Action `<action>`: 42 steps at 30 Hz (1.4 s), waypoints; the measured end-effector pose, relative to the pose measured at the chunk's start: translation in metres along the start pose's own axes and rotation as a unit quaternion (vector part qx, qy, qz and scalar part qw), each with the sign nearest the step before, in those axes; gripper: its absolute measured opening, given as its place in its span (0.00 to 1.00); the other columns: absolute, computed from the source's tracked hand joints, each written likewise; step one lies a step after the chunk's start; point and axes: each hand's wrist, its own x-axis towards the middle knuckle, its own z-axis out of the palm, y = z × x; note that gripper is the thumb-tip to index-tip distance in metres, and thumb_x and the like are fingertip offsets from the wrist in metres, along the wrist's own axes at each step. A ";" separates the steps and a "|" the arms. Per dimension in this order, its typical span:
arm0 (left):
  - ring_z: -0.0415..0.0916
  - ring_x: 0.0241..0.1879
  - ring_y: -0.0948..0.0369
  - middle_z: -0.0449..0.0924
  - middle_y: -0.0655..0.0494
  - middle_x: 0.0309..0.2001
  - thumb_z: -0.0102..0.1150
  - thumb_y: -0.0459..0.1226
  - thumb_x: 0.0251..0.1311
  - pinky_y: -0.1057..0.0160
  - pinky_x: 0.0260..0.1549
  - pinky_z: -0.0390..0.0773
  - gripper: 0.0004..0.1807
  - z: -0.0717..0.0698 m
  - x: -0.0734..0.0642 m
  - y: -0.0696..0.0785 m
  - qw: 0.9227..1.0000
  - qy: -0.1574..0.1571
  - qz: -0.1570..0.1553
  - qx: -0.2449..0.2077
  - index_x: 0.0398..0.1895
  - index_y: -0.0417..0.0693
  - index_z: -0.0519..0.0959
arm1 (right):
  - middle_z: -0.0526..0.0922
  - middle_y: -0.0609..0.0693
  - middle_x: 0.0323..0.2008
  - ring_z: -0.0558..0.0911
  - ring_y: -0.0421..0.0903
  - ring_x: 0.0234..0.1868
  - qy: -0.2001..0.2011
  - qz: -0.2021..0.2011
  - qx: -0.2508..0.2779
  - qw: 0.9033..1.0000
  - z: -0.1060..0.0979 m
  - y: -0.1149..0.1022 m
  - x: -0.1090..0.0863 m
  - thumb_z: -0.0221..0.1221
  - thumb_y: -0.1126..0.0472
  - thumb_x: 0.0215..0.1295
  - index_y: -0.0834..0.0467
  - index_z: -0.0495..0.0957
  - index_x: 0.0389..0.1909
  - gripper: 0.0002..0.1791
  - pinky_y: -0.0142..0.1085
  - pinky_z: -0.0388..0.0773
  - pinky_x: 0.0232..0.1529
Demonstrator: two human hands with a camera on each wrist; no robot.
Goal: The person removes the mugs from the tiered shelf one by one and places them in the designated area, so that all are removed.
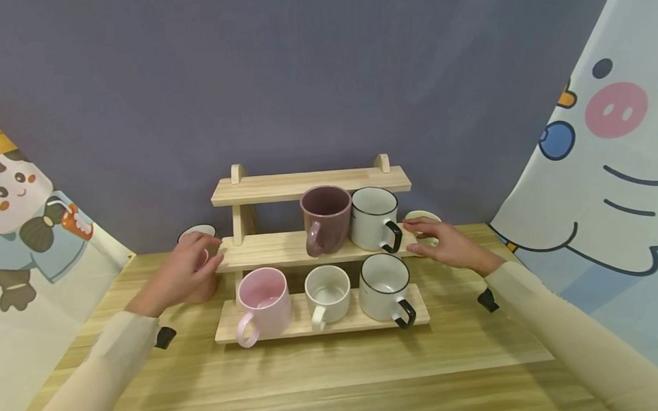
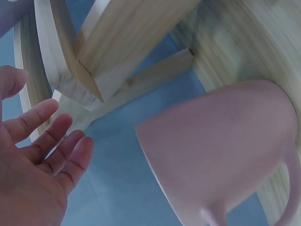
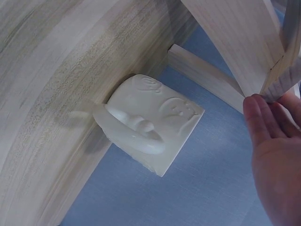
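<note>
A three-tier wooden rack [image 1: 265,250] stands on the table between both hands. My left hand [image 1: 192,265] hovers at the left end of its middle shelf, fingers loosely bent; the left wrist view shows nothing in its palm. At the opposite end, my right hand [image 1: 444,244] touches the shelf's corner with its fingertips, and its thumb is partly hidden in the right wrist view. The middle shelf carries a plum mug [image 1: 329,223] and a black-rimmed white mug [image 1: 373,222]. Below sit a pink mug [image 1: 267,304], a small cream mug [image 1: 329,296] and another black-rimmed white mug [image 1: 383,291].
Beside the rack's left end is a pale pink mug [image 2: 225,146], partly covered by my left hand in the head view. A cream mug with raised figures [image 3: 150,117] stands to the right. Dark cloth [image 1: 324,78] hangs behind; printed cloths flank the wooden table [image 1: 313,381].
</note>
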 end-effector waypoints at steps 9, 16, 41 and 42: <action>0.68 0.44 0.48 0.73 0.44 0.43 0.62 0.33 0.56 0.49 0.43 0.69 0.11 0.011 0.004 0.001 0.999 -0.011 0.013 0.040 0.41 0.36 0.78 | 0.66 0.62 0.63 0.69 0.57 0.61 0.001 -0.015 0.017 1.000 0.001 0.005 0.000 0.61 0.59 0.64 0.68 0.66 0.63 0.30 0.49 0.72 0.52; 0.69 0.44 0.49 0.73 0.44 0.45 0.62 0.32 0.57 0.51 0.46 0.68 0.10 0.014 0.001 -0.001 1.000 -0.016 0.000 0.009 0.40 0.36 0.77 | 0.67 0.61 0.63 0.67 0.57 0.62 0.003 -0.021 0.000 1.000 0.000 0.002 0.001 0.61 0.56 0.64 0.67 0.67 0.63 0.30 0.51 0.71 0.53; 0.72 0.33 0.54 0.73 0.43 0.44 0.64 0.32 0.56 0.54 0.35 0.74 0.11 0.013 0.004 0.006 0.999 -0.014 -0.034 -0.018 0.39 0.32 0.79 | 0.69 0.54 0.58 0.70 0.54 0.57 0.082 0.004 -0.117 0.990 -0.033 -0.106 0.046 0.61 0.37 0.56 0.60 0.68 0.62 0.40 0.51 0.67 0.55; 0.73 0.33 0.54 0.73 0.43 0.44 0.64 0.32 0.56 0.53 0.35 0.74 0.11 0.013 0.004 0.006 0.999 -0.013 -0.034 -0.018 0.39 0.32 0.79 | 0.69 0.55 0.58 0.70 0.55 0.57 0.073 0.016 -0.125 0.989 -0.032 -0.109 0.050 0.61 0.35 0.55 0.60 0.68 0.63 0.43 0.52 0.67 0.55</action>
